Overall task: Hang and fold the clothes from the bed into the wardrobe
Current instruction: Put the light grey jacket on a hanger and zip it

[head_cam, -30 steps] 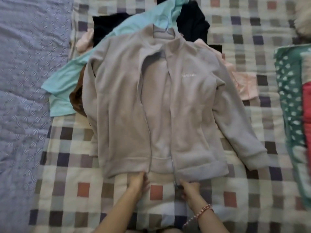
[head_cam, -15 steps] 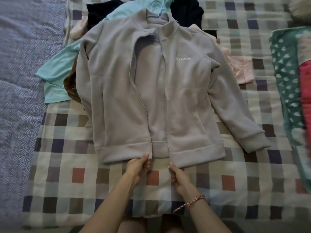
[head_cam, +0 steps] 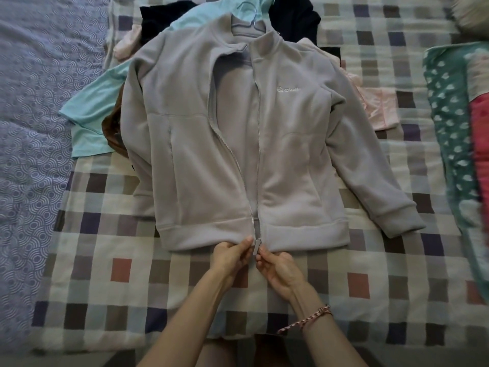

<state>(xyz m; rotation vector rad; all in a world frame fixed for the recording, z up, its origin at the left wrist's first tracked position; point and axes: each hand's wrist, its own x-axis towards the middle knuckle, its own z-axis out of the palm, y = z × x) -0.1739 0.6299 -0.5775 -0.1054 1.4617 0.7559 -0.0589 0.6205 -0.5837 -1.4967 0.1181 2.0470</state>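
While the jacket point(head_cam: 238, 128) lies flat on the bed point(head_cam: 158, 274), front up and unzipped, its hem sits right at the fingers and the rest stretches away from them; task looks early. Left hand point(head_cam: 230, 256) has its fingers point(head_cam: 244, 241) curled, pinching the hem edge just left of the zip foot; right hand point(head_cam: 277, 266) has its fingers point(head_cam: 263, 254) curled too, pinching the hem edge on the other side; slider point(head_cam: 256, 245) sits between the two sets of fingertips, touching or nearly so; cannot tell which hand actually has the pull. Step in hand reads as mating the zip ends to close the front; teeth are open all the way up from the fingers. Hanger point(head_cam: 250, 21) is already inside the collar, at the far end from the fingers, so hanging prep is partly done. Left to do, by my guess: zip up, lift, carry to the wardrobe, which is not in view. Beyond the fingers, under and around the jacket, more waits: teal top point(head_cam: 90, 112) far left, black item point(head_cam: 293, 19) far ahead, pink item point(head_cam: 381, 107) far right, brown item point(head_cam: 113, 133); none folded.
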